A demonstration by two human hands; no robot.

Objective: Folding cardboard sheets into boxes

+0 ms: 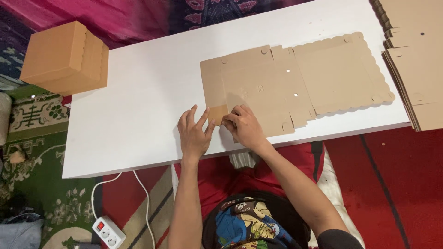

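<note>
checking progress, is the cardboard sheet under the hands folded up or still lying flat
Mostly flat: the cardboard sheet lies spread on the white table; only a small corner flap looks bent, between the left hand and right hand.
</note>
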